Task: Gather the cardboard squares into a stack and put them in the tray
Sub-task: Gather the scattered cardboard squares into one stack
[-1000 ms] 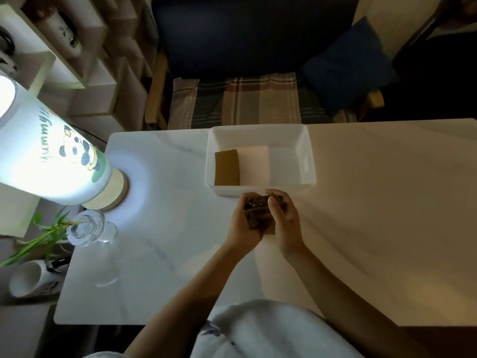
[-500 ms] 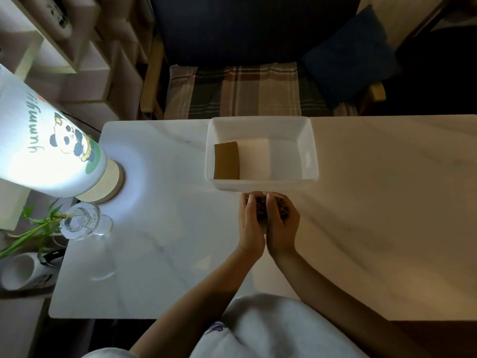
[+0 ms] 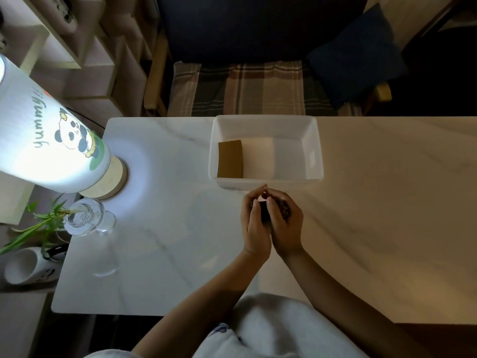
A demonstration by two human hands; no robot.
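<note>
Left hand [image 3: 254, 226] and right hand [image 3: 285, 228] fingers close around a dark stack of brown cardboard squares [image 3: 282, 211], just before the white rectangular plastic tray [image 3: 316, 151].

Glowing panda lamp [image 3: 49, 140], white marble table [image 3: 165, 228], plaid-cushioned armchair [image 3: 247, 89], navy pillow [image 3: 356, 60], pale shelving [image 3: 85, 60]

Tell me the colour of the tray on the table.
White, seen in the head view: the rectangular plastic tray.

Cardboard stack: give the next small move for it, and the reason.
Probably lift the cardboard stack forward over the near rim of the tray and lower it beside the brown piece already inside. The left hand and right hand clasp it just short of that rim, and the tray's right part is free.
</note>
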